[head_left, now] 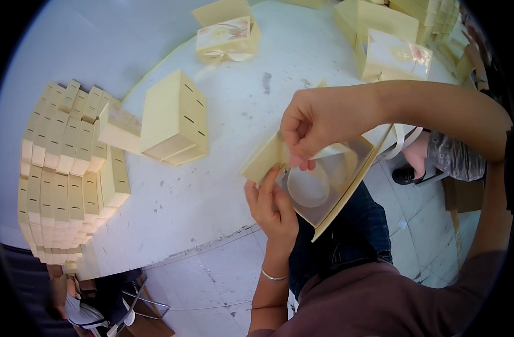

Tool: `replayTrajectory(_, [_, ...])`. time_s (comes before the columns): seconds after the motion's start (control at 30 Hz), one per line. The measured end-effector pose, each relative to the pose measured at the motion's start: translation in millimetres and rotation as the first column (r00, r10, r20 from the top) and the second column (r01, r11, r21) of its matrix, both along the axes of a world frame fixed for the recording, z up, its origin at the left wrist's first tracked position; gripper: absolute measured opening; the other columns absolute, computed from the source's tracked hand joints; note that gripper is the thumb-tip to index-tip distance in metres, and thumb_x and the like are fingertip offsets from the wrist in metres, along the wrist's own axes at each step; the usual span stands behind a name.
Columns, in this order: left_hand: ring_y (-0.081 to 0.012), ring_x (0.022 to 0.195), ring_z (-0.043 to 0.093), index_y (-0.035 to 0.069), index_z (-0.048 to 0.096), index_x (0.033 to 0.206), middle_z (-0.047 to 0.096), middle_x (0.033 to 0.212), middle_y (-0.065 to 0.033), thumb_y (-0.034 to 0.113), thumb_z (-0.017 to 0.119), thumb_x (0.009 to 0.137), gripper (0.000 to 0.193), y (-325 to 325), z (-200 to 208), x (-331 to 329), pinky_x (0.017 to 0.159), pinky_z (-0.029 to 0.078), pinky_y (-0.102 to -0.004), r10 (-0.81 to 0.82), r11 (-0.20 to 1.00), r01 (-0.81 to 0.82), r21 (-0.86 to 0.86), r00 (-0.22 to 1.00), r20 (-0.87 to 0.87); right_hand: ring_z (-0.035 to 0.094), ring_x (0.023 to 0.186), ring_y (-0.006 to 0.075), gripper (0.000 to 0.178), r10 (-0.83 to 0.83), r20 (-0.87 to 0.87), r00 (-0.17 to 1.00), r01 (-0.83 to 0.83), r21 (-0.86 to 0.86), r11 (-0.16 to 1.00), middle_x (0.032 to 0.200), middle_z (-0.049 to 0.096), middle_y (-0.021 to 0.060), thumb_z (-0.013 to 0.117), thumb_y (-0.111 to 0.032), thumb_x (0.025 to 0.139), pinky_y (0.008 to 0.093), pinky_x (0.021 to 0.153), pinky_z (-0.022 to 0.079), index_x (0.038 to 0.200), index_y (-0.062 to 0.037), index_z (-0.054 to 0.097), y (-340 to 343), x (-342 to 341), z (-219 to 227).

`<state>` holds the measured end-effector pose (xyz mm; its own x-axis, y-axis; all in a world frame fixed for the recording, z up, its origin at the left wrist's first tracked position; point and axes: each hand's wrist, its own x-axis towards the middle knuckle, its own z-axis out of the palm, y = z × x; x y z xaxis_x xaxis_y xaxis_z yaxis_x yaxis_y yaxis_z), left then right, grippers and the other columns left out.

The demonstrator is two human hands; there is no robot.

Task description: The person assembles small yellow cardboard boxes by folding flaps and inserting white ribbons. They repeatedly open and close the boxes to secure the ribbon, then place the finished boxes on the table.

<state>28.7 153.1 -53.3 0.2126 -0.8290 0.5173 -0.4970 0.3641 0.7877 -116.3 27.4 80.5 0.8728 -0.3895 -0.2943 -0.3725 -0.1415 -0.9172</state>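
Note:
A cream cardboard box is tilted at the table's near edge, over my lap, its inside facing me. A pale satin ribbon curls in a loop inside it. My left hand grips the box's left side, fingertips on the wall close to a small dark slot. Above the box's opening my right hand is closed in a pinch on the ribbon, close to the left fingertips. The exact end of the ribbon between those fingers is hidden. More white ribbon hangs off the box's right side.
Tall stacks of cream boxes with dark slots stand at the left, beside a larger box block. Farther back sit a ribboned floral box and an open floral box. Other people sit at lower left and far right.

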Motion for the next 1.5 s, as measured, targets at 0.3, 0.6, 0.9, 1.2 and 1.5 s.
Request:
replayTrajectory(0.3, [-0.0388, 0.128, 0.026, 0.001, 0.061, 0.101, 0.036, 0.132, -0.0209, 0.015, 0.067, 0.077, 0.029, -5.0, 19.6, 9.3, 0.101, 0.025, -0.0449, -0.147, 0.989, 0.147, 0.022, 0.989, 0.0, 0.059, 0.069, 0.0128, 0.039, 0.236, -0.161, 0.958, -0.224, 0.09, 0.97, 0.078, 0.063, 0.006, 0.048, 0.005, 0.069, 0.0289, 0.074, 0.042, 0.107, -0.0043, 0.051, 2.7, 9.3, 5.2])
replayTrajectory(0.6, [-0.0211, 0.09, 0.054, 0.0, 0.058, 0.083, 0.06, 0.091, -0.0123, 0.021, 0.064, 0.083, 0.022, 17.7, 49.7, 58.7, 0.079, 0.041, -0.0309, -0.239, 0.948, 0.295, 0.121, 0.907, -0.346, 0.058, 0.069, 0.0197, 0.019, 0.025, -0.455, 0.89, -0.229, -0.398, 0.889, 0.074, 0.06, 0.0145, 0.046, -0.002, 0.073, 0.0331, 0.065, 0.046, 0.086, 0.0016, 0.06, -0.6, -2.7, -4.4])
replayTrajectory(0.9, [-0.006, 0.058, 0.048, 0.0, 0.057, 0.084, 0.057, 0.069, -0.0031, 0.018, 0.06, 0.085, 0.018, 28.7, 58.0, 97.0, 0.052, 0.037, -0.0187, -0.153, 0.849, 0.418, 0.323, 0.78, -0.606, 0.062, 0.083, 0.0295, 0.018, 0.016, -0.797, 0.603, -0.725, -0.54, 0.427, 0.079, 0.063, 0.0173, 0.055, -0.01, 0.071, 0.0374, 0.071, 0.049, 0.079, 0.0038, 0.064, -4.7, -15.5, -14.6])
replayTrajectory(1.2, [-0.023, 0.059, 0.056, 0.007, 0.062, 0.085, 0.06, 0.07, -0.0073, 0.001, 0.063, 0.076, 0.011, 7.6, 64.2, 25.7, 0.051, 0.044, -0.0282, -0.204, 0.977, 0.188, 0.098, 0.957, 0.206, 0.06, 0.079, 0.0256, 0.023, 0.239, -0.169, 0.956, -0.289, -0.429, 0.856, 0.082, 0.061, 0.0148, 0.057, -0.015, 0.075, 0.0316, 0.072, 0.046, 0.085, 0.0054, 0.06, 16.0, 8.5, -2.2])
replayTrajectory(1.5, [-0.0109, 0.072, 0.061, 0.0, 0.052, 0.11, 0.064, 0.076, -0.0051, -0.004, 0.06, 0.079, 0.033, 3.3, 48.7, 28.2, 0.068, 0.048, -0.0239, -0.26, 0.88, 0.371, 0.296, 0.898, -0.354, 0.058, 0.081, 0.0212, 0.032, 0.192, -0.596, 0.78, -0.32, -0.115, 0.941, 0.088, 0.062, 0.0145, 0.056, -0.012, 0.082, 0.0294, 0.073, 0.046, 0.111, 0.0004, 0.056, 2.2, 12.3, 7.4])
